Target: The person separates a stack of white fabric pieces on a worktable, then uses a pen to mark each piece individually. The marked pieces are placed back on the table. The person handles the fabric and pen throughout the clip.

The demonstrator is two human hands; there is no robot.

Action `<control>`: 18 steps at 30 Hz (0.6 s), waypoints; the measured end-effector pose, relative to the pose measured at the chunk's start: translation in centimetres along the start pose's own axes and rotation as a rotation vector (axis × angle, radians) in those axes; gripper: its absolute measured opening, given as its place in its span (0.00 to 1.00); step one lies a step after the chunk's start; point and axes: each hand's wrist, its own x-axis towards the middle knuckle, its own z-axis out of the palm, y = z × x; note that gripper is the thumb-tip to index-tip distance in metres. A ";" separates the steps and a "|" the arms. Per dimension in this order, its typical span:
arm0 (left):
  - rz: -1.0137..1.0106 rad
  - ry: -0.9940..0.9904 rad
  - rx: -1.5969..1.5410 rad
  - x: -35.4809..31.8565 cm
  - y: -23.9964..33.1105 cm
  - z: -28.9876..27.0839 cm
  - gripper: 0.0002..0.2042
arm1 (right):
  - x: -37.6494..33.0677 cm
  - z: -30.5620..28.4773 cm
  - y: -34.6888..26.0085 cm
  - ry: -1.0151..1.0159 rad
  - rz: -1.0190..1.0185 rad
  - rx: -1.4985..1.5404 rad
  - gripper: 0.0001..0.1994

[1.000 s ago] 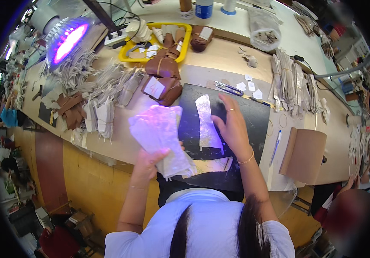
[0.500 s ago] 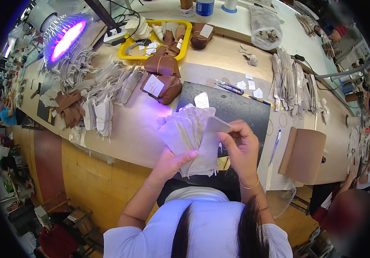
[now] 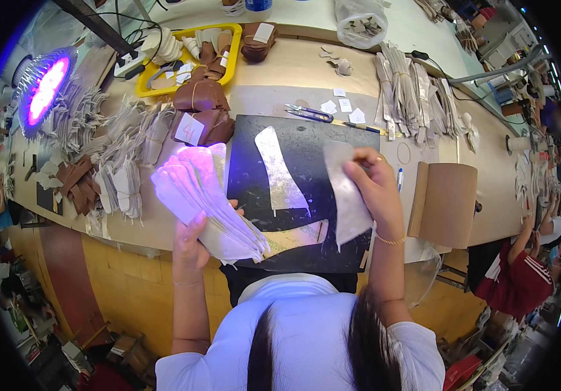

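Note:
My left hand [image 3: 192, 242] grips a fanned stack of pale grey leather pieces [image 3: 205, 199], thumb on top, over the left edge of the black mat [image 3: 244, 153]. Between the thumb and fingers of my right hand [image 3: 377, 184] is a single pale leather piece [image 3: 347, 202], held above the mat's right side. A similar curved leather piece [image 3: 279, 171] lies flat on the mat between my hands. Nearer to me, a yellowish curved strip [image 3: 298, 237] with print on it rests on the mat, its left end partly covered by the stack.
Thread snips [image 3: 310, 113], a pen-like tool and small paper tags [image 3: 344, 104] lie beyond the mat. Brown leather bundles [image 3: 202, 120] and a yellow tray [image 3: 233, 62] stand far left, near a glowing lamp [image 3: 49, 91]. Pale strip bundles [image 3: 411, 91] and a brown roll [image 3: 446, 202] are on the right.
My hands have moved apart, the stack going left and the single piece coming away from it to the right. The flat piece and yellowish strip on the mat now show more fully.

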 end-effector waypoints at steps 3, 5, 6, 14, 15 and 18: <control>-0.033 0.005 -0.020 -0.6 -0.3 0.7 0.36 | 2.0 1.3 1.2 0.018 0.100 -0.213 0.11; -0.047 -0.004 -0.006 -0.5 -0.9 1.8 0.35 | 2.5 2.3 1.3 0.136 -0.096 -0.493 0.13; -0.047 -0.006 0.016 -0.4 -1.4 2.2 0.34 | 2.5 2.9 1.1 0.238 -0.335 -0.689 0.14; -0.062 -0.195 0.359 -0.2 -3.1 3.5 0.24 | -3.4 9.4 -6.7 -0.247 -0.413 -0.348 0.11; -0.058 -0.234 0.411 -0.1 -3.1 3.8 0.24 | -3.5 10.0 -6.7 -0.222 -0.398 -0.327 0.12; 0.041 -0.277 0.485 -0.2 -2.7 5.2 0.22 | -3.6 11.0 -6.8 -0.180 -0.371 -0.323 0.18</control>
